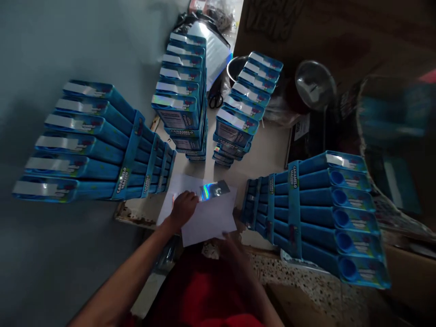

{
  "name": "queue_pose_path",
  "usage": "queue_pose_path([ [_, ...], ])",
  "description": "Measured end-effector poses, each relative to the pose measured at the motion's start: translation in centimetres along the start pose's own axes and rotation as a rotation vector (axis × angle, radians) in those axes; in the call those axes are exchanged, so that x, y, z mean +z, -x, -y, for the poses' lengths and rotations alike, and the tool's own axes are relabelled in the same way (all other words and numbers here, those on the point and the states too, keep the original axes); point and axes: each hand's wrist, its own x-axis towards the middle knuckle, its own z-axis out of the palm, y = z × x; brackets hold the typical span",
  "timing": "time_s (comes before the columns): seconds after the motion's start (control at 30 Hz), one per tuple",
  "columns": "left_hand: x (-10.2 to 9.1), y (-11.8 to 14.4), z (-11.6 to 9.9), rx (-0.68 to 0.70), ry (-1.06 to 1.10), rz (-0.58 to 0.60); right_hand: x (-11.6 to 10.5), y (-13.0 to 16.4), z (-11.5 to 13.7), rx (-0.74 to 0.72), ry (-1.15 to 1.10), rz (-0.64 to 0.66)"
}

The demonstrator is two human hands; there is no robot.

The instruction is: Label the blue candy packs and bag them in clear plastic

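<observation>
My left hand [185, 210] is closed on one end of a shiny rainbow-silver strip [215, 190], which points right above white paper sheets [207, 222]. At the lower right of the sheets, my right hand [230, 245] is smeared by motion and its fingers do not show clearly. On the right stands a stack of blue candy boxes [313, 200]. The topmost carries a pale strip on its end face; several below show a round blue circle there. To the left, another stack of blue boxes [98, 150] has pale strips on its end faces.
Two more tall stacks of blue boxes, a left one [180, 100] and a right one [238, 109], stand behind the paper. Between them lie black-handled scissors [215, 100]. A metal strainer [315, 85] and cardboard box [272, 27] are at the back right.
</observation>
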Motion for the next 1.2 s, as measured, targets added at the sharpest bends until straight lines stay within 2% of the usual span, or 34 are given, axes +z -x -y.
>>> queue_pose_path([
  [0.03, 0.5, 0.9, -0.8, 0.013, -0.008, -0.005, 2.0, -1.4, -0.7, 0.098, -0.158, 0.017],
  [0.07, 0.8, 1.8, -1.4, 0.027, -0.012, -0.011, 3.6, -2.9, -1.1, 0.133, -0.239, 0.047],
  [0.13, 0.9, 2.9, -2.3, 0.052, 0.014, -0.033, 5.8, -5.7, -1.3, 0.055, -0.193, 0.028],
  [0.2, 0.3, 3.0, -2.5, 0.005, 0.084, -0.106, 6.7, -7.6, -1.0, -0.003, -0.121, 0.016],
  [0.27, -0.8, 2.3, -1.9, -0.122, 0.166, -0.183, 6.9, -8.4, -0.8, -0.009, -0.083, 0.011],
  [0.3, -1.3, 1.7, -1.3, -0.195, 0.221, -0.182, 6.9, -8.6, -0.8, -0.010, -0.063, 0.005],
  [0.37, -2.0, 0.4, 0.2, -0.283, 0.405, -0.035, 6.7, -8.6, -1.0, -0.016, -0.007, -0.019],
  [0.43, -2.1, -0.7, 1.7, -0.290, 0.610, 0.180, 6.3, -8.3, -1.5, -0.027, 0.059, -0.063],
  [0.47, -2.0, -1.1, 2.4, -0.289, 0.671, 0.245, 6.0, -8.1, -1.8, -0.027, 0.082, -0.089],
  [0.53, -1.6, -1.5, 3.1, -0.302, 0.690, 0.267, 5.2, -7.3, -2.3, -0.059, 0.160, -0.203],
  [0.6, -1.3, -1.7, 3.1, -0.329, 0.669, 0.233, 4.7, -6.6, -2.4, -0.211, 0.353, -0.310],
  [0.63, -1.2, -1.8, 2.9, -0.332, 0.674, 0.226, 4.7, -6.6, -2.4, -0.332, 0.496, -0.303],
  [0.7, -1.3, -2.1, 2.5, -0.314, 0.704, 0.230, 5.3, -7.4, -2.0, -0.556, 0.797, -0.180],
  [0.77, -1.5, -2.4, 2.2, -0.295, 0.738, 0.248, 6.4, -9.1, -1.7, -0.648, 1.006, -0.018],
  [0.83, -1.7, -2.8, 2.2, -0.297, 0.761, 0.274, 7.5, -11.0, -1.9, -0.666, 1.118, 0.050],
  [0.97, -1.4, -3.0, 2.8, -0.383, 0.794, 0.343, 7.7, -12.4, -4.2, -0.729, 1.130, 0.142],
  [1.1, -1.1, -2.5, 2.8, -0.451, 0.839, 0.423, 6.6, -10.9, -6.7, -0.800, 1.112, 0.180],
  [1.2, -1.6, -2.4, 2.6, -0.443, 0.858, 0.462, 6.2, -9.8, -7.2, -0.793, 1.122, 0.196],
])
